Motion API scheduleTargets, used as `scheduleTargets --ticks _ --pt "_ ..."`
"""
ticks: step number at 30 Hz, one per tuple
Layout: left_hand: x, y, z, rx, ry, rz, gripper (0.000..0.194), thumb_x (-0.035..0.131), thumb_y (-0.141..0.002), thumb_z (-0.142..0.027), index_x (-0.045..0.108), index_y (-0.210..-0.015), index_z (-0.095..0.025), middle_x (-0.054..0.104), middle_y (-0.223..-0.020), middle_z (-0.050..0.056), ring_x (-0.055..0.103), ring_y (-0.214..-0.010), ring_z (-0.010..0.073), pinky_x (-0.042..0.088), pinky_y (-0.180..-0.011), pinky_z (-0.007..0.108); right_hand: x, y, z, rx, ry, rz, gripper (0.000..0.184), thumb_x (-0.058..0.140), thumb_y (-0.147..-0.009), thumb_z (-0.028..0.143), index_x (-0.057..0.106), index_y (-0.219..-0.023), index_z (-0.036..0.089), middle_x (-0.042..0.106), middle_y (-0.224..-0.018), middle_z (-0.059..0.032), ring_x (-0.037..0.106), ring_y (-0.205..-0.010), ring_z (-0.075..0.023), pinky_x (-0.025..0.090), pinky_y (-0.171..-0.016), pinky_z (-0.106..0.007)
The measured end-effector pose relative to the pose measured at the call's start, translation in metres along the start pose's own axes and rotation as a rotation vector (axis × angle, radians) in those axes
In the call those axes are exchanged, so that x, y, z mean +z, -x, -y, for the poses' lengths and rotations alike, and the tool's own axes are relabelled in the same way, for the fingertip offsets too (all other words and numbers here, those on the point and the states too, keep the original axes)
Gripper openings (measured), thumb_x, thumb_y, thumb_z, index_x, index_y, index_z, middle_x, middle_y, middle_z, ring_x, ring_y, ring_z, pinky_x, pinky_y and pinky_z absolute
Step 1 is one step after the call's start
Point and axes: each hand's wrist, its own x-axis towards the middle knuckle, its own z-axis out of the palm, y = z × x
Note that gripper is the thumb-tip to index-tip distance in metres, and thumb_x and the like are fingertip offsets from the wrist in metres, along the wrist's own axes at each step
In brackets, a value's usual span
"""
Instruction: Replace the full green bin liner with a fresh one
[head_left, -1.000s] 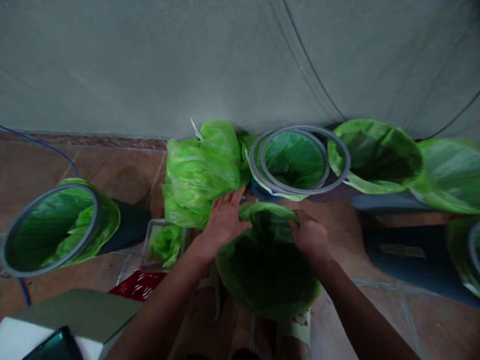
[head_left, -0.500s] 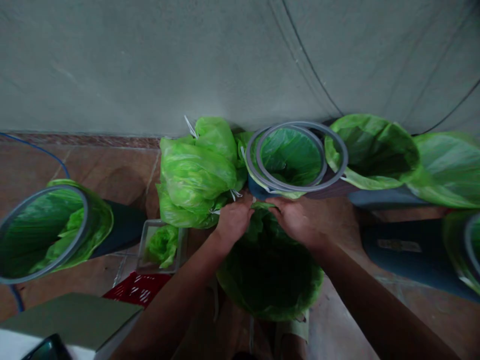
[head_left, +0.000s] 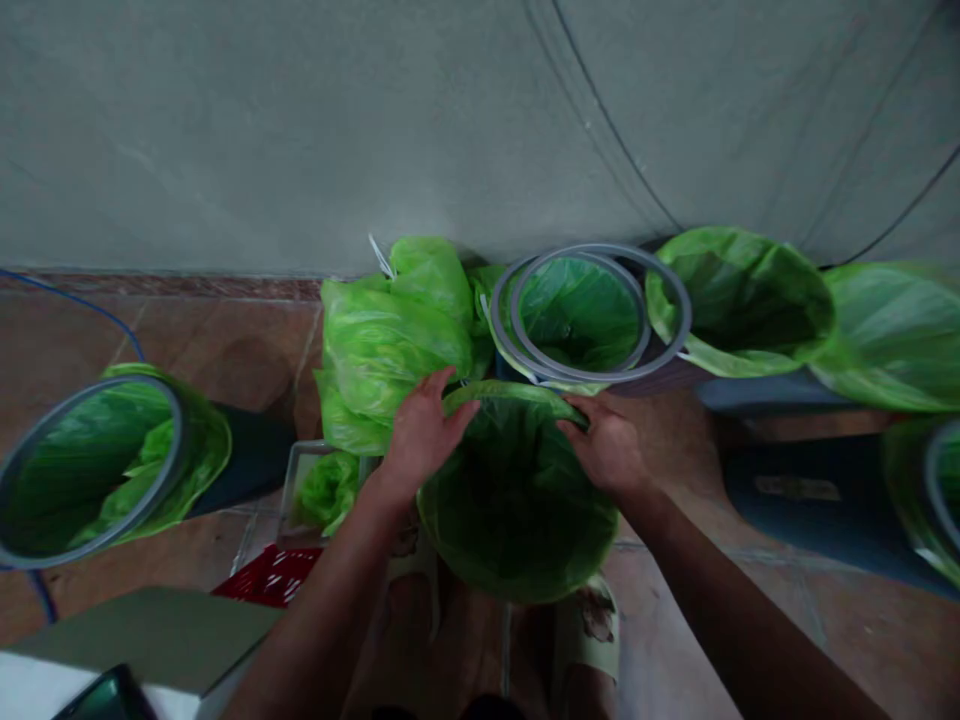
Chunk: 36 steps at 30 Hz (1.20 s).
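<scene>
Status: the green bag is spread wide, mouth up, just ahead of the shoes; whatever supports it is hidden from me. I judge the spreading done and the edge only partly folded: a thick band shows along the far side, a thinner edge on the near side. The bin at left wears a grey ring; two more rings overlap near the wall; this bag has none.

Pose: I have both hands reaching forward, apart from each other. Right hand is curled tight on the far edge; left hand is spread loosely, thumb at the edge. Filled bags lie just beyond it.
</scene>
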Motion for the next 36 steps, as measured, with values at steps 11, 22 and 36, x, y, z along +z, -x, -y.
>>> scheduleTargets --ticks 11,22,36 --pt "0.02 0.022 0.016 -0.084 0.027 -0.037 0.033 0.046 -0.094 -0.03 0.06 -0.121 -0.017 0.067 -0.119 0.009 0.063 -0.109 0.0209 0.047 -0.098 0.034 0.015 0.011 0.034 -0.391 0.213 0.084 0.039 0.04 -0.093 0.022 0.055 -0.128 0.01 0.056 -0.127 -0.0148 0.047 -0.121 -0.0259 0.035 -0.106 -0.037" --pt "0.021 0.028 0.02 -0.12 0.021 0.067 0.046 0.058 -0.084 -0.023 0.052 -0.13 -0.019 0.064 -0.125 0.008 0.062 -0.11 0.0228 0.048 -0.098 0.036 0.025 0.02 0.044 -0.282 0.336 0.489 0.042 0.038 -0.091 0.015 0.051 -0.131 0.008 0.056 -0.123 -0.0185 0.051 -0.117 -0.0276 0.04 -0.099 -0.037" --pt "0.02 0.021 0.01 -0.08 0.13 0.088 0.037 0.051 -0.088 -0.022 0.056 -0.124 -0.018 0.066 -0.12 0.008 0.062 -0.107 0.021 0.049 -0.096 0.034 0.092 -0.012 0.08 -0.322 0.301 0.603 0.036 0.048 -0.09 0.021 0.055 -0.125 0.015 0.059 -0.124 -0.0158 0.053 -0.113 -0.0255 0.04 -0.095 -0.045"
